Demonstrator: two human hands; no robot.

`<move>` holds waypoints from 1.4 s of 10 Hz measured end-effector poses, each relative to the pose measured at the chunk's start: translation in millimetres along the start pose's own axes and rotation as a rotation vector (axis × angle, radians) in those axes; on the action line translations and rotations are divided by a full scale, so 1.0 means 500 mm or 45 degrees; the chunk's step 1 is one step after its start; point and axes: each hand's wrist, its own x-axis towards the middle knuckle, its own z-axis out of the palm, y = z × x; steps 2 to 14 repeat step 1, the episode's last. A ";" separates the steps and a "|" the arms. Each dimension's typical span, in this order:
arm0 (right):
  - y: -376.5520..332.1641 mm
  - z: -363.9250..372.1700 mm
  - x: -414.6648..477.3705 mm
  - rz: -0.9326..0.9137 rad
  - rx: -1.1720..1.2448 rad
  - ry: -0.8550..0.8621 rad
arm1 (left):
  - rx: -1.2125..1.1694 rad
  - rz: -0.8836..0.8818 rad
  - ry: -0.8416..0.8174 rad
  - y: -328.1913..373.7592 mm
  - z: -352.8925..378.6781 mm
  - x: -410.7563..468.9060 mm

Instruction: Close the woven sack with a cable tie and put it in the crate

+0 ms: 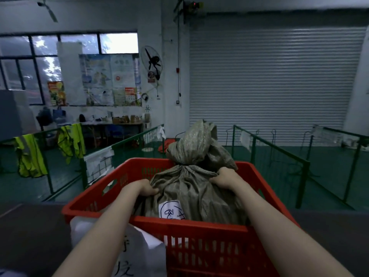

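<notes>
Neck of woven sack [191,188] cinched, tie itself unclear | sack sits inside red crate [187,226] | left hand [146,187] and right hand [222,177] fingers pinch its shoulders just below the neck | left: release

Dim room. Grey roller shutter [275,76] ahead, window [50,62] left, wall fan [151,63], green floor [329,166], green railings [279,150], hi-vis vests [30,156] hung.

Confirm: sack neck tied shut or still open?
Shut. The woven sack is cinched at the neck, its top bunched above. The tie itself is too small to see.
</notes>
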 end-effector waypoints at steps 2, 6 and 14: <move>0.005 -0.032 -0.013 -0.031 0.080 -0.051 | -0.122 0.034 0.067 0.024 -0.036 -0.036; 0.005 -0.032 -0.013 -0.031 0.080 -0.051 | -0.122 0.034 0.067 0.024 -0.036 -0.036; 0.005 -0.032 -0.013 -0.031 0.080 -0.051 | -0.122 0.034 0.067 0.024 -0.036 -0.036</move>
